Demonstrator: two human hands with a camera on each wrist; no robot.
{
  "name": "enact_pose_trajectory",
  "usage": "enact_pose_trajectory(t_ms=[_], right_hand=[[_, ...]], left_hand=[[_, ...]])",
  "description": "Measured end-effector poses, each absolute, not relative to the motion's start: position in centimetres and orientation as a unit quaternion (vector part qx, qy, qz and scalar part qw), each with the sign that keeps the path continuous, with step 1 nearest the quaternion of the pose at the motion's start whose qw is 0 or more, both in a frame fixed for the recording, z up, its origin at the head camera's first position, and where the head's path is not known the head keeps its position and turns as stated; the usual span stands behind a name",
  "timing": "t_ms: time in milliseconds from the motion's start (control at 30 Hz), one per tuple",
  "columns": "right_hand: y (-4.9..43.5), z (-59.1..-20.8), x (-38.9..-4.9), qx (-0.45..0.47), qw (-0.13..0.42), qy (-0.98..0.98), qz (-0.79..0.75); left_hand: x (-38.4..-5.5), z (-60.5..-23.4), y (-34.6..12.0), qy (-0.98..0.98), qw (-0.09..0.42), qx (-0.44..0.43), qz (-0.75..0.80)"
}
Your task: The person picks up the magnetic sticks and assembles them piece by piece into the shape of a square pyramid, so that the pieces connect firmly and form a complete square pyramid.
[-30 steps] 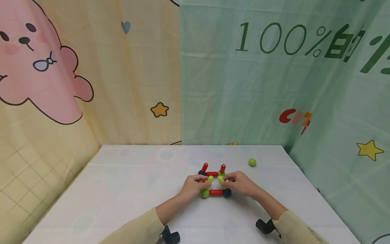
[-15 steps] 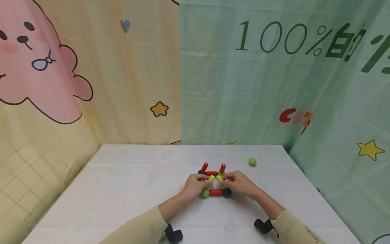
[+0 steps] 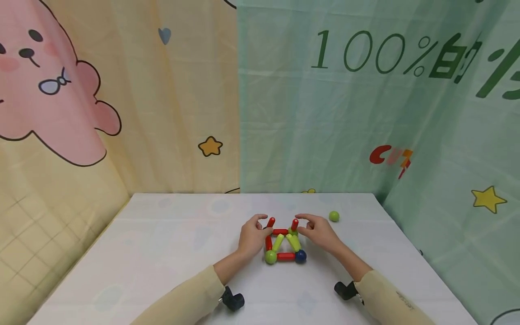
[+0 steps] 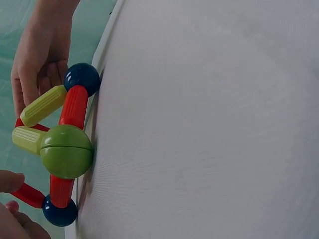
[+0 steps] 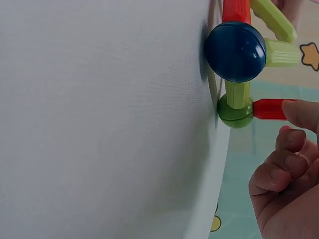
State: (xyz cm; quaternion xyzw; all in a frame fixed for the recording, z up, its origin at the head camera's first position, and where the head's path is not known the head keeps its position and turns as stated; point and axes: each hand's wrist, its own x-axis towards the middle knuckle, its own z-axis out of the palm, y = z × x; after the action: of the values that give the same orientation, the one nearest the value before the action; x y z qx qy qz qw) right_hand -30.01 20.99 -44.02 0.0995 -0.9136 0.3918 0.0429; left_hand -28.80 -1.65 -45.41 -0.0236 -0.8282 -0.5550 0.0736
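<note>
A magnetic stick-and-ball frame stands on the white table, with a green ball [image 3: 271,257] and a dark blue ball [image 3: 300,256] at its front corners. Two yellow-green sticks [image 3: 278,243] lean inward from these balls. At the back, one red stick [image 3: 271,222] rises at the left and another red stick [image 3: 294,224] rises from a green ball [image 5: 236,113]. My left hand [image 3: 252,234] is at the left upright, thumb and index finger spread apart. My right hand [image 3: 321,230] is similarly spread beside the right upright; its thumb overlaps that stick in the right wrist view. Contact is unclear.
A loose green ball [image 3: 334,216] lies at the back right of the table [image 3: 183,262]. Printed curtains [image 3: 183,90] hang behind the table and along its sides. A black wrist camera [image 3: 233,299] sits under the left sleeve, and another black camera [image 3: 345,290] under the right.
Both hands have let go of the yellow-green sticks and moved back to the red uprights. The yellow-green sticks now stand leaning inward on their own.
</note>
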Motion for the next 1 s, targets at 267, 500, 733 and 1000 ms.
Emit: enact_pose_trajectory(t_ms=[267, 500, 733, 1000], right_hand=[[19.9, -43.9, -30.4, 0.116, 0.046, -0.923, 0.364], [19.4, -43.4, -30.0, 0.141, 0.048, -0.941, 0.305], [19.1, -43.2, -29.9, 0.179, 0.049, -0.952, 0.245], [19.0, -42.9, -29.9, 0.198, 0.051, -0.957, 0.208]], left_hand=[[-29.3, -45.5, -1.5, -0.862, 0.07, -0.043, -0.501], [-29.0, -45.3, -1.6, -0.89, 0.072, -0.085, -0.442], [-28.8, -45.4, -1.4, -0.905, 0.083, -0.108, -0.402], [-28.7, -45.5, -1.4, -0.907, 0.086, -0.115, -0.397]])
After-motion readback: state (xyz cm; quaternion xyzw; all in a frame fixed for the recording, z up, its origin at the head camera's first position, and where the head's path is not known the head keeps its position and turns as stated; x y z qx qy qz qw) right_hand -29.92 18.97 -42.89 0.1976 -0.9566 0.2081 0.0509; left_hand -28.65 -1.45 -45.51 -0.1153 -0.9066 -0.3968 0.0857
